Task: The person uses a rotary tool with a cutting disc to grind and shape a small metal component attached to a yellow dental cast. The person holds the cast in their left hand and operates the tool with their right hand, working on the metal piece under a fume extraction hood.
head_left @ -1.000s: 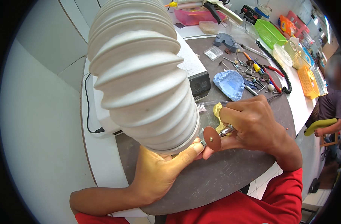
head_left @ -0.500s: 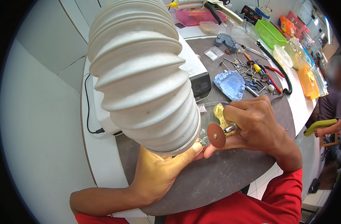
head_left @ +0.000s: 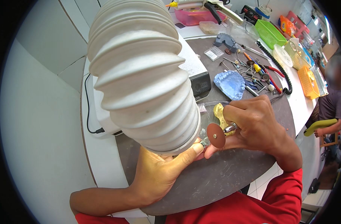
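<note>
My right hand [head_left: 252, 125] is closed round a rotary handpiece [head_left: 230, 128], whose metal nose carries a reddish-brown cutting disc [head_left: 216, 136]. Just left of the disc, my left hand [head_left: 166, 168] pinches a small piece [head_left: 203, 143] with greenish and shiny bits, too small and covered to name. The fingertips of both hands nearly meet there. A wide white ribbed hose [head_left: 148, 82] hides most of my left fingers. Behind my right fingers lies a yellow dental cast [head_left: 219, 113], partly covered. A blue dental cast [head_left: 230, 85] rests farther back.
Loose burs and hand tools [head_left: 258, 74] litter the grey bench mat [head_left: 200, 186]. A grey cast [head_left: 226, 41] and a black coiled cord [head_left: 284, 71] lie beyond. Green [head_left: 270, 33] and orange baskets [head_left: 308, 83] stand at the right. Another person [head_left: 330, 104] is at the far right.
</note>
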{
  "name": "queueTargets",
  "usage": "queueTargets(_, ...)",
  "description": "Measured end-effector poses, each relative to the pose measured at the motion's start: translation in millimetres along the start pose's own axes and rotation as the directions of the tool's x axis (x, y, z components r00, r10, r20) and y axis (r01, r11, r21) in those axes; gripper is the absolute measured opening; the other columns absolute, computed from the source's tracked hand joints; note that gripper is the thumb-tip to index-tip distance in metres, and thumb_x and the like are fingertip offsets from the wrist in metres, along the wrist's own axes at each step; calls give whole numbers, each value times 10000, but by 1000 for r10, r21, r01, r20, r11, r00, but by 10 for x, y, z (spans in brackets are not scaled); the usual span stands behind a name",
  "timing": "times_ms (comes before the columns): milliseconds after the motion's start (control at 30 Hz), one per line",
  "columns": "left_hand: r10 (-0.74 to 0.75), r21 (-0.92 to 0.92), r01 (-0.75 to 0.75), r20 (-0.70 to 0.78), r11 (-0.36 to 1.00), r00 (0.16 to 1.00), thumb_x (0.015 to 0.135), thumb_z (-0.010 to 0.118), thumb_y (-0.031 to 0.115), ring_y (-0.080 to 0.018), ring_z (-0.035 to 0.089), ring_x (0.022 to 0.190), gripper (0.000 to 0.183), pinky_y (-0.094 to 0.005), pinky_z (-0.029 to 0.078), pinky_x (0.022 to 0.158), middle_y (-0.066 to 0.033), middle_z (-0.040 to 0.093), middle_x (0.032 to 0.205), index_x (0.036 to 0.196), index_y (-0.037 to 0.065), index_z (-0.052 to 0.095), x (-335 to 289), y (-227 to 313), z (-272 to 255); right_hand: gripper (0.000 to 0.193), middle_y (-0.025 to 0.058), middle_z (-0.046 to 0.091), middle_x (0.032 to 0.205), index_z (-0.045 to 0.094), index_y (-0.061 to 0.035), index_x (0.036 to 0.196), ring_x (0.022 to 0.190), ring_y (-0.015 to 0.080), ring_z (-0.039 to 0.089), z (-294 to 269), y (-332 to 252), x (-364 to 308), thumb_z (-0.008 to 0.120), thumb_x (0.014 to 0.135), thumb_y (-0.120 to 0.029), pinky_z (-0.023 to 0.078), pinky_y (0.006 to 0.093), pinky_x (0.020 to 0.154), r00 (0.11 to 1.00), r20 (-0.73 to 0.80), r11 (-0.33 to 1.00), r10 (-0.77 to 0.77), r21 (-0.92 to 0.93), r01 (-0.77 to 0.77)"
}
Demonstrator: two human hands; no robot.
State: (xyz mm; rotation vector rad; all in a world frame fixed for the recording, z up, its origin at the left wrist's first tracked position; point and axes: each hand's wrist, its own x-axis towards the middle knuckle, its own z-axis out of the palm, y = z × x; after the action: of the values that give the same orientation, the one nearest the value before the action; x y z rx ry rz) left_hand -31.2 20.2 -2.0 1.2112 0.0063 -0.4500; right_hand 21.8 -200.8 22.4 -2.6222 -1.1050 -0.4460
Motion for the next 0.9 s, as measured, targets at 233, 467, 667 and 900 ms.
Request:
queueTargets(233,-3,20,3,11,1000,1000,945,575,-6,-217,666,974,119,-372,555,889,-134,646,1074,1059,-16,608,6,-7,-9,663,33,478,499,456,-86,569,406,216,529,-7,0,4,728,672,-682,398,338,398,1000,-1,1000,0,7,0)
queueTargets(467,-17,16,17,-2,1000,1000,941,583,-2,-222,668,975,119,-373,558,882,-139,644,1070,1058,-8,604,-8,29,10,659,36,487,505,469,-85,579,410,220,533,-11,-2,0,726,669,-685,403,338,403,1000,17,1000,-1,3,1)
queueTargets(667,-5,3,5,-11,1000,1000,941,583,-4,-229,669,973,113,-376,559,882,-137,643,1067,1052,-8,601,-8,23,13,667,35,487,505,471,-82,576,408,219,531,-24,-6,10,725,663,-693,397,336,397,999,33,1000,3,-2,-3)
queueTargets(900,-7,13,7,-3,1000,1000,940,588,0,-231,670,980,119,-379,560,885,-133,643,1068,1058,-8,602,-3,15,2,669,32,475,499,461,-82,573,405,218,528,3,-3,7,729,665,-688,389,331,389,1000,22,1000,-5,17,4)
